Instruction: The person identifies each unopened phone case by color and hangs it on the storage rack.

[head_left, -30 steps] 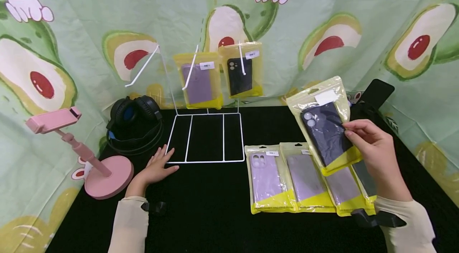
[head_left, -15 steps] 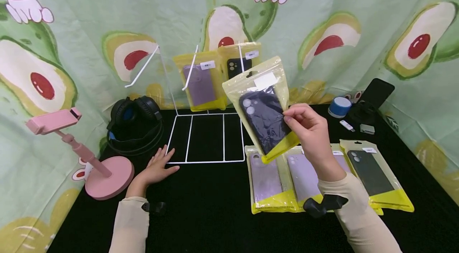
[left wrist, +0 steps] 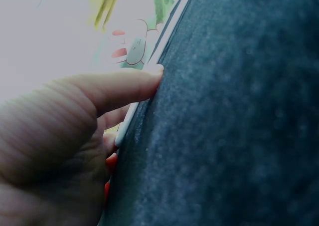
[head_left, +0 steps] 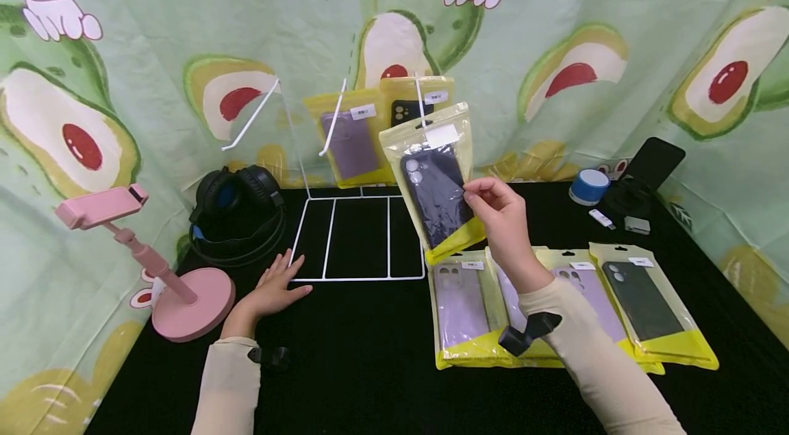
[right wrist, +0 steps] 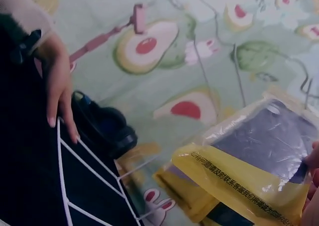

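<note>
Head view: the right hand (head_left: 501, 216) pinches the right edge of a packaged dark phone case (head_left: 434, 181), held aloft before the white wire rack (head_left: 357, 229), just in front of a hanging black case pack (head_left: 408, 109); the left hand (head_left: 276, 288) lies flat, fingers straight, at the rack's base corner; a one-edge pinch could let the glossy pouch swing or slip, and its hang hole may miss the peg (head_left: 420, 101); the pouch is clear with yellow borders and a white label.

Left wrist view: straight fingers (left wrist: 124, 86) touch the wire on black cloth (left wrist: 239, 126).

Right wrist view: the pouch (right wrist: 249, 171) tilts, its printed yellow band lowest.
</note>
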Action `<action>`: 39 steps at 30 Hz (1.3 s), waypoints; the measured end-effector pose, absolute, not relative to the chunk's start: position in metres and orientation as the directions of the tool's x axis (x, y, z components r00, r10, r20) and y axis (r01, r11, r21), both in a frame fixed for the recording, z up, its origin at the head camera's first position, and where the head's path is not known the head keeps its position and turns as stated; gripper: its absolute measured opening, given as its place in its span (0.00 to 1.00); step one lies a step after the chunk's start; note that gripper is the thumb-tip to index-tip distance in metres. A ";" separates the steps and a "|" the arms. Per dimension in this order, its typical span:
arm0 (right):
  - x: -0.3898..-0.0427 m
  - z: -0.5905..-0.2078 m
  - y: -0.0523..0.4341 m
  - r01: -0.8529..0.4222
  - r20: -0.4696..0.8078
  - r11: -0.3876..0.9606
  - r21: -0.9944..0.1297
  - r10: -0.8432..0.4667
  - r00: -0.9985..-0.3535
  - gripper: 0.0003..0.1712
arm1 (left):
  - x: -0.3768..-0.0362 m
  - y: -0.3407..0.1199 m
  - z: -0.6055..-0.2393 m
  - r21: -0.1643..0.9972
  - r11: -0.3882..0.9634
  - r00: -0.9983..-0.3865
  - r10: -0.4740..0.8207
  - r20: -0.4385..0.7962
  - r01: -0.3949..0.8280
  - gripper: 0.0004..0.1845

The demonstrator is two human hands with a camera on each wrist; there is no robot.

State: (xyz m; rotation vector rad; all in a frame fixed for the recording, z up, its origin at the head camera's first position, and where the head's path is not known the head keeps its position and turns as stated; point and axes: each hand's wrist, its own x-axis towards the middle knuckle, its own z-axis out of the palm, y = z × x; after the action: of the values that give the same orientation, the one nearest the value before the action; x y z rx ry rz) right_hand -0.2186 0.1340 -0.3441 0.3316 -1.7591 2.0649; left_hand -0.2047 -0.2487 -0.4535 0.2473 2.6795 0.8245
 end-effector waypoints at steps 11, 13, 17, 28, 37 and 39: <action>-0.296 -0.347 0.113 -0.441 0.427 -0.010 -0.897 0.234 -0.873 0.03 | -0.206 -0.247 -0.457 0.574 0.815 -0.933 0.262 -0.248 0.077 0.38; -0.305 -0.349 0.112 -0.440 0.430 0.016 -0.898 0.240 -0.870 0.04 | -0.206 -0.246 -0.458 0.571 0.817 -0.934 0.263 -0.243 0.082 0.38; -0.316 -0.353 0.112 -0.424 0.428 0.065 -0.903 0.223 -0.876 0.06 | -0.206 -0.244 -0.458 0.576 0.813 -0.934 0.269 -0.235 0.089 0.38; -0.311 -0.364 0.143 -0.325 0.329 0.064 -0.944 0.079 -0.941 0.09 | -0.205 -0.245 -0.453 0.578 0.811 -0.935 0.271 -0.230 0.093 0.38; -0.290 -0.386 0.178 -0.316 0.317 -0.038 -0.948 -0.019 -0.948 0.05 | -0.205 -0.250 -0.456 0.572 0.818 -0.932 0.252 -0.260 0.061 0.39; -0.282 -0.390 0.187 -0.317 0.320 -0.058 -0.947 -0.048 -0.946 0.05 | -0.205 -0.250 -0.456 0.571 0.819 -0.933 0.252 -0.257 0.064 0.39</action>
State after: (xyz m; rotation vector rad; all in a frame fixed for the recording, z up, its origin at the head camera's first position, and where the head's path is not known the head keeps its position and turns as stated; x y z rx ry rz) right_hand -0.2821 0.1872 -0.3897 0.3984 -2.0166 2.1206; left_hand -0.2051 -0.2504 -0.4561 0.2398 2.6803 0.8245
